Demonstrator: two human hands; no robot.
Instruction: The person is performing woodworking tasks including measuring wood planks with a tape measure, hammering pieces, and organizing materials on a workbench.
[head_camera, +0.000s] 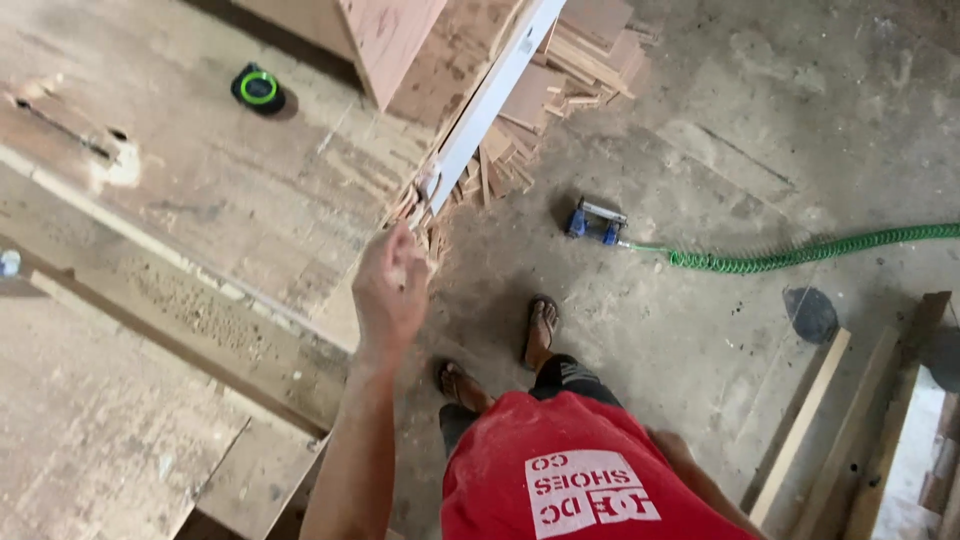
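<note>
My left hand (390, 285) reaches out from the lower middle, fingers bunched together, just below the near end of a long white strip (490, 95). The strip lies along the edge of the plywood workbench (200, 200). I see nothing in the fingers, which are slightly blurred. A small metal piece (430, 186) sits at the strip's end, just above my fingertips. Only my right forearm (690, 470) shows beside my red shirt; that hand is out of view. My sandalled feet (540, 330) stand on the concrete floor.
A black and green tape measure (258, 88) lies on the bench. Wood offcuts (560, 70) are piled past the strip. A blue air nailer (597, 222) with a green coiled hose (800, 255) lies on the floor. Long wooden battens (800, 420) lie at right.
</note>
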